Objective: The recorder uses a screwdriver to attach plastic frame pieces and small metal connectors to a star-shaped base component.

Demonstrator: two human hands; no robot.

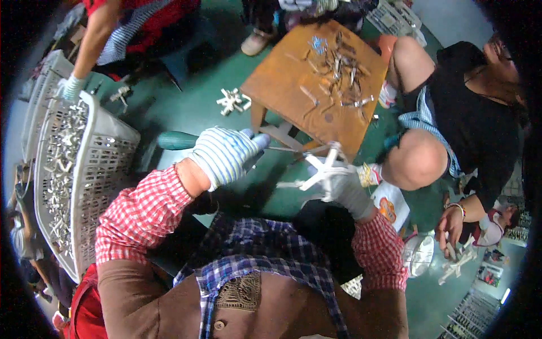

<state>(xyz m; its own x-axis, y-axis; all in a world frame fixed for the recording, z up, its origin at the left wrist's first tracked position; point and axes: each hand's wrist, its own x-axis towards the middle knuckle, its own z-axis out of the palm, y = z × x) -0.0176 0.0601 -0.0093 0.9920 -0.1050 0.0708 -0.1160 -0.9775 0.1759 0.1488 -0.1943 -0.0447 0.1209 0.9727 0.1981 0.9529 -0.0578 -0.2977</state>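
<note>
My left hand (226, 157), in a white glove with blue and yellow stripes, is closed around a tool with a thick green handle (176, 140). Its thin metal shaft (282, 149) points right, towards a white branched, star-like part (323, 172). I cannot make out the tool's tip or whether it touches the part. My right hand (349, 193), in a pale glove, holds that part, whose arms stick out in several directions. The part hides most of the right fingers.
A wooden table (282, 70) with scattered metal pieces stands ahead. At left, a white basket (104, 169) holds many branched parts. Another lies on the green floor (231, 101). A co-worker's gloved hand (71, 88) is at the basket; another person's hand (450, 226) holds white pieces at right.
</note>
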